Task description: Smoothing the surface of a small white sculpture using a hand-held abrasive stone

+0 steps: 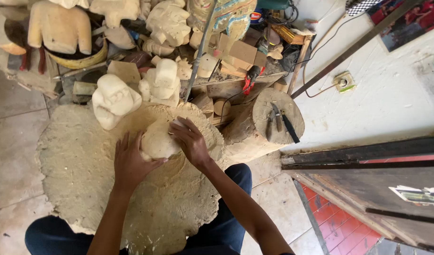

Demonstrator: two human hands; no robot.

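Grey tiled floor [11, 156], white wall [392, 89] with socket [343, 81], red tiles [337, 226] beside.

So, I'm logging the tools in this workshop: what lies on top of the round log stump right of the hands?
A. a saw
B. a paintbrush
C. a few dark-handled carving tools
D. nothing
C: a few dark-handled carving tools lie across the flat top of the log stump, apart from both hands.

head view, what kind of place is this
Most likely a woodcarving workshop. Both hands hold a pale rough-cut wood piece over a sawdust heap, unfinished carved figures are piled behind, and hand tools lie on a log stump.
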